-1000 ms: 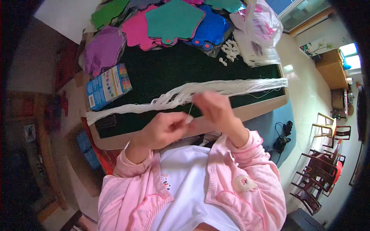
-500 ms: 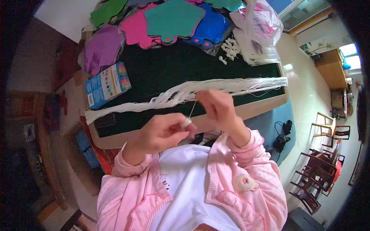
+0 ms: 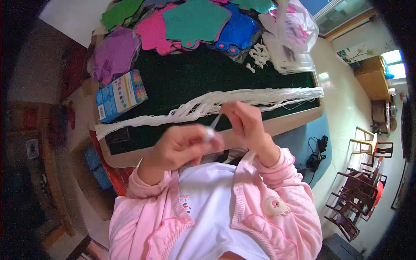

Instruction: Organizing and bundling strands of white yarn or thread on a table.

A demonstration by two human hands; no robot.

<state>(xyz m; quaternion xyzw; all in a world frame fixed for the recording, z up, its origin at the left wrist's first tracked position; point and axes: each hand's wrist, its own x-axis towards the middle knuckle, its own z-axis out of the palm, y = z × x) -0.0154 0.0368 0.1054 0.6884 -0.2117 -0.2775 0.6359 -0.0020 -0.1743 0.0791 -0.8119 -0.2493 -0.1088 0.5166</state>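
White thread (image 3: 216,121), one length, spans two hands (image 3: 184,145) (image 3: 246,123) near one skein (image 3: 251,96).

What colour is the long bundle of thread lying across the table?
White; the thread bundle shows best in the head view, against the dark green tabletop.

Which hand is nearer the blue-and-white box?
Left. The left hand is to the right of the blue-and-white box and closer to the person; the right hand is farther to the box's right.
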